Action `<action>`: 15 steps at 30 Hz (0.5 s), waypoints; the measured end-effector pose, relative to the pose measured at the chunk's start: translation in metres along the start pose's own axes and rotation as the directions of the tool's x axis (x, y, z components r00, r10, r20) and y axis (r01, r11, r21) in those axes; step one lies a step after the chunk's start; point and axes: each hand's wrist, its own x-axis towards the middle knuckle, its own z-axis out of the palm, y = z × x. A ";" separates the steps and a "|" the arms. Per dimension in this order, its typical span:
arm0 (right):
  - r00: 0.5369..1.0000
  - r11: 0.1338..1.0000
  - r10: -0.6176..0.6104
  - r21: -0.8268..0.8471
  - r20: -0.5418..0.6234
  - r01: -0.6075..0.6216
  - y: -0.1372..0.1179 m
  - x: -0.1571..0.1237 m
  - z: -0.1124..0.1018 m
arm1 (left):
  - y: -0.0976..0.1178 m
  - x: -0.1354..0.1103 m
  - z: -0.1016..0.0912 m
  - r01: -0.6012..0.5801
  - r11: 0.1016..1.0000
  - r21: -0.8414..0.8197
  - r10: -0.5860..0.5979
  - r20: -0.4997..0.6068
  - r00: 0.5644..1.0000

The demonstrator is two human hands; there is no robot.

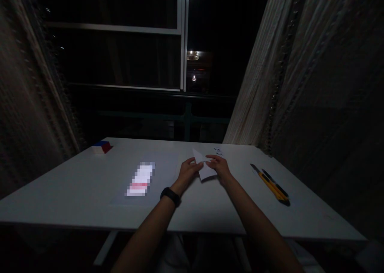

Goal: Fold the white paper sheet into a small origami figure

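Observation:
A piece of white paper [207, 172] is held up between both hands over the middle of the table. My left hand [188, 172], with a dark band on the wrist, pinches its left side with thumb and fingers. On the other side my right hand [220, 167] grips the same paper, thumb pressed near the other thumb. One corner of the paper points up above the hands, and its lower edge hangs below them. Whether it is folded I cannot tell in the dim light.
On the white table [210, 213], a lit phone [141, 180] lies on a paper sheet [168, 165] at left. A yellow utility knife [271, 187] and black pen [274, 182] are at right. A red, white and blue block [102, 147] sits back left; small dark marks [219, 151] lie beyond the hands.

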 end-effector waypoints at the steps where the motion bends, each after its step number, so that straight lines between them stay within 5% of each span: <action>1: 0.999 1.000 -0.011 0.006 -0.033 0.011 0.001 0.000 0.001 | -0.002 0.000 0.001 -0.003 1.000 0.000 0.003 0.011 1.000; 9: 0.992 0.998 -0.054 -0.035 -0.117 0.050 0.009 0.000 0.007 | -0.012 0.004 -0.003 -0.097 0.988 0.121 0.103 -0.050 0.993; 15: 0.997 0.997 0.071 -0.012 -0.041 -0.072 0.009 -0.003 0.008 | -0.007 0.004 -0.006 -0.092 0.962 0.257 0.131 -0.140 0.981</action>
